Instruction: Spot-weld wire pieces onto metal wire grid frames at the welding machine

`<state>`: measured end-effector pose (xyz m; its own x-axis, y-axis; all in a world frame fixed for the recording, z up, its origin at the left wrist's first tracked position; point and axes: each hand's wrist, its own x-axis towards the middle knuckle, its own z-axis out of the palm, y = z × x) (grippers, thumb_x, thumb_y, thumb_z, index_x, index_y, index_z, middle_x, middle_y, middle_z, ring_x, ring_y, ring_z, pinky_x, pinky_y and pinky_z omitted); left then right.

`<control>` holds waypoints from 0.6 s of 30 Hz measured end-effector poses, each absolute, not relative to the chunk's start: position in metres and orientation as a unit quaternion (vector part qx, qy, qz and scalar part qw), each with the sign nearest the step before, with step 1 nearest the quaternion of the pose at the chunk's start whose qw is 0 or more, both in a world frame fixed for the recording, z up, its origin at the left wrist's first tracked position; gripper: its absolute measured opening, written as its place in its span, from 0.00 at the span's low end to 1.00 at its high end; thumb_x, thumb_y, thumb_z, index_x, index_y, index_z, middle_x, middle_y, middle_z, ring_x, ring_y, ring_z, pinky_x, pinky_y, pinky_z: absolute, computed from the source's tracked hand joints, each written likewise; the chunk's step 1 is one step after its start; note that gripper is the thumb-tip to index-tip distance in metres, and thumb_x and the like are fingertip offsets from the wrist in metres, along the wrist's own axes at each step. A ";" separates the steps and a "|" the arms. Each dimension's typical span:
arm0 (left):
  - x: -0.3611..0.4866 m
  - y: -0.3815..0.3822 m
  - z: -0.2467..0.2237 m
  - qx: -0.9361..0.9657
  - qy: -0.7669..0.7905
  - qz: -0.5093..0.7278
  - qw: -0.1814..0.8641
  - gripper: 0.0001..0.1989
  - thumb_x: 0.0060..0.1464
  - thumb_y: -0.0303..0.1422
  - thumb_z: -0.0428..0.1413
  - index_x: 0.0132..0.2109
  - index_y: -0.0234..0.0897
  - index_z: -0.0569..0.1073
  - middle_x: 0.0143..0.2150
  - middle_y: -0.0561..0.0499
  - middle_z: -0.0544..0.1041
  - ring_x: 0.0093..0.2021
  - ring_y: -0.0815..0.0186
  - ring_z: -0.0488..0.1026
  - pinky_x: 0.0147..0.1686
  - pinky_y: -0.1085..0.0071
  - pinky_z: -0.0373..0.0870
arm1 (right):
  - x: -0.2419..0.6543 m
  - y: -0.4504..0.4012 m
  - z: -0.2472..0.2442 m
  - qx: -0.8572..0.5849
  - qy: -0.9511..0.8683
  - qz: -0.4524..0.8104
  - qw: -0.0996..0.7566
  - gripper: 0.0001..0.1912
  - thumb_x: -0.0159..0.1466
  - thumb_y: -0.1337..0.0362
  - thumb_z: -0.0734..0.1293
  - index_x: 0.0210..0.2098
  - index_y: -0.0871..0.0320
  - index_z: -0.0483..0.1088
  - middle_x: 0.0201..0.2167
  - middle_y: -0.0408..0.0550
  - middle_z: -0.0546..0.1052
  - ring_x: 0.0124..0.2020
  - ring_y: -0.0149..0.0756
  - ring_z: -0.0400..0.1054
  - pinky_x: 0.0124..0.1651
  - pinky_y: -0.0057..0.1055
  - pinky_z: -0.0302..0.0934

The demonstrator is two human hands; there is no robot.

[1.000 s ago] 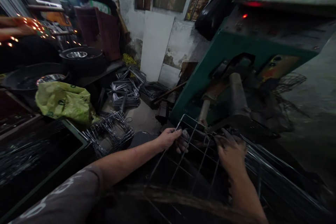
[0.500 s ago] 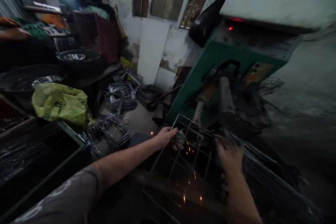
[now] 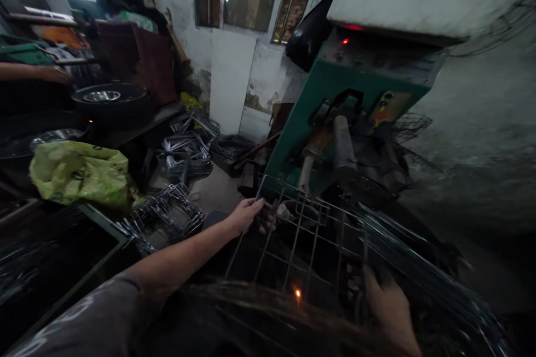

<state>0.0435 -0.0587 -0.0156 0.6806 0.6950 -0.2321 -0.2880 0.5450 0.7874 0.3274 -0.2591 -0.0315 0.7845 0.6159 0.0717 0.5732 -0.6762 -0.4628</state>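
A wire grid rack (image 3: pixel 293 240) is held out in front of me, its far edge close to the electrode arms of a green spot welding machine (image 3: pixel 288 122). My left hand (image 3: pixel 251 216) is closed on the rack's left edge, thumb on top. On the right side, my right hand (image 3: pixel 383 293) is lower and blurred, with its fingers curled near the rack's right edge. Whatever lies in those fingers is too dark to make out. The lower electrode (image 3: pixel 306 173) and the thick upper arm (image 3: pixel 344 148) stand just beyond the grid. One orange spark glows below it.
Long wire rods (image 3: pixel 422 254) lie in a bundle at right. Bent wire frames (image 3: pixel 188 150) are heaped on the floor, with more frames (image 3: pixel 167 215) nearer. A yellow-green sack (image 3: pixel 81 175) sits at left. Another person's hand (image 3: pixel 54 74) is beyond a metal bowl (image 3: pixel 101 96).
My right hand has moved down and toward me, away from the electrodes. The spray of sparks has dwindled to one. My left hand keeps its grip, and the view has shifted slightly right.
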 end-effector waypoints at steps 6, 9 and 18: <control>0.017 -0.049 -0.030 0.413 0.290 0.279 0.817 0.23 0.52 0.48 0.54 0.43 0.31 0.66 0.29 0.43 0.77 0.26 0.59 0.77 0.18 0.73 0.67 | 0.296 -0.243 -0.025 -0.874 -0.305 0.157 0.345 0.23 0.47 0.45 0.57 0.28 0.57 0.68 0.24 0.54 0.75 0.28 0.45 0.69 0.35 0.38 0.63; 0.009 -0.045 -0.025 0.526 0.367 0.327 0.694 0.21 0.54 0.44 0.53 0.48 0.31 0.66 0.36 0.42 0.77 0.34 0.59 0.76 0.30 0.66 0.72 | 0.289 -0.246 -0.030 -0.890 -0.289 0.118 0.333 0.23 0.49 0.45 0.55 0.28 0.57 0.67 0.28 0.56 0.75 0.34 0.48 0.69 0.37 0.39 0.62; 0.059 -0.065 0.042 0.920 0.280 0.222 0.163 0.11 0.59 0.33 0.47 0.41 0.36 0.73 0.42 0.45 0.74 0.44 0.62 0.70 0.46 0.67 0.67 | 0.276 -0.238 -0.041 -0.897 -0.368 0.086 0.231 0.25 0.59 0.51 0.52 0.40 0.60 0.71 0.34 0.56 0.77 0.38 0.47 0.70 0.40 0.37 0.64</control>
